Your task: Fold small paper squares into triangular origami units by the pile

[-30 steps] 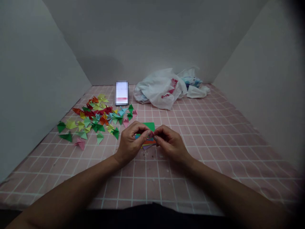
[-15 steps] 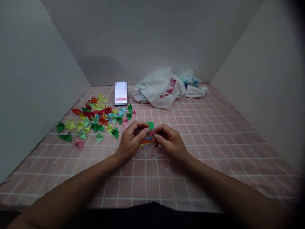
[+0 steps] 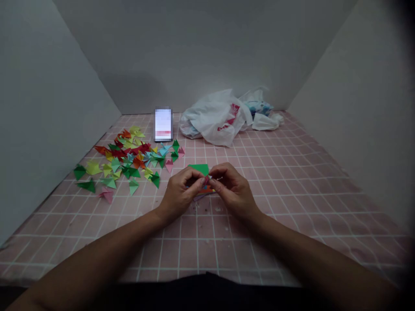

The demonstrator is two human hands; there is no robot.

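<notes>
Between my two hands is a small folded pink paper piece (image 3: 206,180), mostly covered by the fingertips. My left hand (image 3: 182,190) pinches it from the left, thumb against forefinger. From the right, the thumb and forefinger of my right hand (image 3: 234,190) close on its other edge. Behind and below the hands lies a stack of coloured paper sheets, with a green sheet (image 3: 199,168) on top and an orange sheet (image 3: 207,188) showing beneath. How far the pink piece is folded is too small to make out.
Many folded paper birds (image 3: 129,172) in several colours spread over the left of the checked pink cloth (image 3: 275,224). A phone (image 3: 163,125) with a lit, blurred screen stands behind them. A crumpled white plastic bag (image 3: 214,116) lies at the back, other packaging (image 3: 264,116) beside it.
The pink piece has turned between my fingertips and shows less of its face. My right fingers have shifted slightly on it. The whole view has moved a little.
</notes>
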